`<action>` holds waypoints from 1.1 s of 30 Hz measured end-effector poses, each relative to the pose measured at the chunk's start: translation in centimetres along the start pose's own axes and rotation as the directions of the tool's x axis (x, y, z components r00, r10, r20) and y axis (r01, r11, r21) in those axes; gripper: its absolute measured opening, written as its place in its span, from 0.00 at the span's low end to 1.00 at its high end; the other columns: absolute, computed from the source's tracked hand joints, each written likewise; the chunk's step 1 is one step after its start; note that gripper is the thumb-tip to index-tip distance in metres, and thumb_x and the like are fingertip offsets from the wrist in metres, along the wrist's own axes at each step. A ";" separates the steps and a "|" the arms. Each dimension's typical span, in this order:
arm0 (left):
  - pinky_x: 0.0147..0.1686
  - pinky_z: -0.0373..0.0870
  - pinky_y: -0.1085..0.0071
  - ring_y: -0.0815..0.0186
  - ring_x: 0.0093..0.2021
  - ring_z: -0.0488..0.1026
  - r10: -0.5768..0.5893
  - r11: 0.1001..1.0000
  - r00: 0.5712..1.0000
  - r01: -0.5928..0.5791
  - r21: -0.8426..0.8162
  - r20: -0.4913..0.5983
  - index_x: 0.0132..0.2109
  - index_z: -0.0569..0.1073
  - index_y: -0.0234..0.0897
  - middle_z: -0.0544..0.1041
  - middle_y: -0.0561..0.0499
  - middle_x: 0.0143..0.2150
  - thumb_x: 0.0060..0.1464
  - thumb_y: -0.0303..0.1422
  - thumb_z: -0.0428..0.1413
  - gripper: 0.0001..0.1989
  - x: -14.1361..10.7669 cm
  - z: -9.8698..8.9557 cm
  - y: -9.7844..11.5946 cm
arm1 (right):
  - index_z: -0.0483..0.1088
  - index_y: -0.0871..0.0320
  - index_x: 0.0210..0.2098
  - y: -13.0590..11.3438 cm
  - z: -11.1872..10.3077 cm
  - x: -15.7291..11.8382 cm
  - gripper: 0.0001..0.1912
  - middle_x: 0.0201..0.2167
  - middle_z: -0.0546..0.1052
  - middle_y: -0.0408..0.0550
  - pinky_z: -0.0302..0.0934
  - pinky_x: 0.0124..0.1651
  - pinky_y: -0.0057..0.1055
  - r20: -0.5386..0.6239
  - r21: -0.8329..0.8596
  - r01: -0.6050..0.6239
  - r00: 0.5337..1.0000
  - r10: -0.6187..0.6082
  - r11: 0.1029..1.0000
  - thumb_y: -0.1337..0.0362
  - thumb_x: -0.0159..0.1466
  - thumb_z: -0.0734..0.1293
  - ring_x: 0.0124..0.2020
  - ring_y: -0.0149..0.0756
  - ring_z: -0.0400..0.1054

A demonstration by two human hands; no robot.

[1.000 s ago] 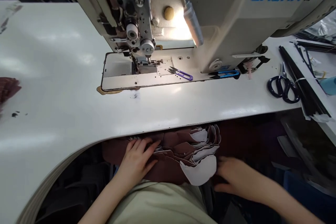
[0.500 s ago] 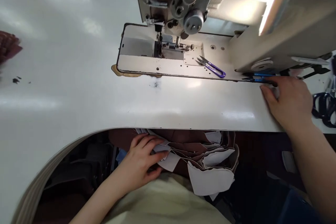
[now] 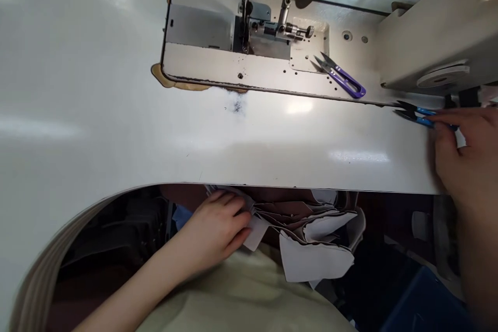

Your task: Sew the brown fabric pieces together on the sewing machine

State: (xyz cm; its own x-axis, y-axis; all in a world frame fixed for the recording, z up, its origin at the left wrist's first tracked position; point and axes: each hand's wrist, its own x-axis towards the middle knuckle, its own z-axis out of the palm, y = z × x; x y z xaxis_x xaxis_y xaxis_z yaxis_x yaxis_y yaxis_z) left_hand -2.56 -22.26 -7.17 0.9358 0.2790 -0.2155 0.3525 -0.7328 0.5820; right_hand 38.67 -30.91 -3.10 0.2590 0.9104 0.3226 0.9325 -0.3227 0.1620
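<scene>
My left hand (image 3: 218, 222) lies at the table's front edge, fingers curled over a bundle of brown pieces with white backing (image 3: 317, 257), which look like leather or fabric. The bundle hangs over my lap, and the fingertips are partly tucked among its layers. At the far right my right hand (image 3: 472, 150) pinches blue-handled thread snips (image 3: 422, 115), whose dark blades point left along the machine bed. A second pair of thread snips, purple (image 3: 346, 80), rests on the metal bed of the sewing machine (image 3: 202, 62), right of the needle and presser foot (image 3: 245, 21).
The white table (image 3: 97, 114) curves inward at the lower left. The machine's arm (image 3: 436, 31) rises at the upper right. Below the table's edge on the right is a dark blue object (image 3: 428, 303).
The view has shifted, so the machine bed appears higher and larger. My right hand's fingers have closed in on the blue thread snips. My left hand stays on the bundle, fingers more curled.
</scene>
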 end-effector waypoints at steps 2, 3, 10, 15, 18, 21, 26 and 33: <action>0.44 0.67 0.62 0.58 0.42 0.70 -0.025 1.000 0.998 0.024 0.017 0.061 0.50 0.72 0.38 0.73 0.46 0.42 0.58 0.34 0.52 0.13 0.3 -0.3 0.3 | 0.74 0.63 0.44 -0.3 -0.6 0.0 0.24 0.41 0.77 0.61 0.61 0.47 0.42 0.096 -0.017 -0.017 0.995 0.018 1.000 0.53 0.64 0.54 0.45 0.49 0.70; 0.44 0.67 0.62 0.58 0.44 0.70 -0.046 0.999 0.996 0.045 0.021 0.080 0.56 0.68 0.38 0.72 0.45 0.46 0.58 0.34 0.52 0.18 0.5 -0.4 0.5 | 0.73 0.63 0.45 -0.4 -0.9 0.0 0.24 0.41 0.77 0.60 0.61 0.46 0.43 0.155 -0.033 -0.049 0.987 0.053 0.998 0.54 0.62 0.56 0.45 0.51 0.70; 0.42 0.68 0.65 0.57 0.45 0.68 0.012 0.998 0.975 0.002 -0.064 0.220 0.51 0.72 0.37 0.72 0.45 0.43 0.55 0.34 0.56 0.17 1.2 -0.5 0.8 | 0.74 0.62 0.39 -2.2 -2.2 -2.0 0.15 0.36 0.78 0.59 0.65 0.41 0.44 0.177 -0.039 -0.378 0.909 0.378 0.925 0.63 0.54 0.62 0.40 0.53 0.73; 0.54 0.59 0.56 0.57 0.50 0.66 0.046 0.994 0.989 -0.030 -0.108 0.144 0.54 0.72 0.46 0.71 0.48 0.44 0.55 0.32 0.56 0.18 0.6 -0.3 0.2 | 0.71 0.55 0.44 -6.8 -4.7 -6.4 0.13 0.38 0.77 0.55 0.66 0.41 0.43 0.148 0.114 -0.247 0.962 0.230 0.962 0.62 0.62 0.60 0.40 0.50 0.73; 0.53 0.61 0.60 0.58 0.49 0.67 0.088 0.988 0.986 -0.068 -0.138 0.145 0.58 0.68 0.52 0.70 0.49 0.45 0.56 0.31 0.55 0.23 0.2 -0.1 0.0 | 0.68 0.50 0.40 -10.0 -5.6 -8.4 0.09 0.35 0.76 0.48 0.67 0.36 0.37 0.304 0.498 -0.091 0.950 -0.076 0.862 0.67 0.63 0.58 0.37 0.43 0.73; 0.50 0.64 0.62 0.61 0.45 0.69 0.093 0.985 0.982 -0.067 -0.156 0.166 0.59 0.67 0.54 0.70 0.48 0.47 0.57 0.30 0.55 0.24 0.1 0.1 0.0 | 0.66 0.51 0.37 -12.0 -5.2 -9.2 0.10 0.31 0.75 0.47 0.66 0.32 0.33 0.449 0.715 -0.141 0.844 -0.295 0.685 0.69 0.64 0.55 0.32 0.39 0.72; 0.55 0.59 0.52 0.54 0.54 0.66 0.094 0.983 0.981 -0.064 -0.172 0.172 0.57 0.69 0.54 0.67 0.46 0.57 0.57 0.30 0.54 0.21 -0.2 0.4 0.0 | 0.65 0.52 0.36 -12.1 -4.6 -8.5 0.11 0.30 0.73 0.46 0.63 0.29 0.31 0.700 0.630 -0.363 0.649 -0.299 0.687 0.66 0.63 0.53 0.28 0.37 0.69; 0.53 0.59 0.51 0.53 0.52 0.66 0.062 0.979 0.973 -0.016 -0.204 0.220 0.57 0.69 0.57 0.70 0.48 0.54 0.57 0.31 0.55 0.22 -0.1 0.4 0.0 | 0.68 0.52 0.46 -12.1 -5.3 -8.6 0.19 0.26 0.71 0.45 0.58 0.23 0.27 0.842 0.537 -0.565 0.326 -0.429 0.626 0.50 0.68 0.53 0.23 0.35 0.66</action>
State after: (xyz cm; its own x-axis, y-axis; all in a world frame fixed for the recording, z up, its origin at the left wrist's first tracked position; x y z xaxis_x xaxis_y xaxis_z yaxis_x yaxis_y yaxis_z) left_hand -2.65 -22.58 -7.45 0.9338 0.0892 -0.3464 0.3288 -0.5953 0.7332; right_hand 23.85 -36.15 -2.92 -0.1042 0.6530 -0.7502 0.5725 -0.5774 -0.5821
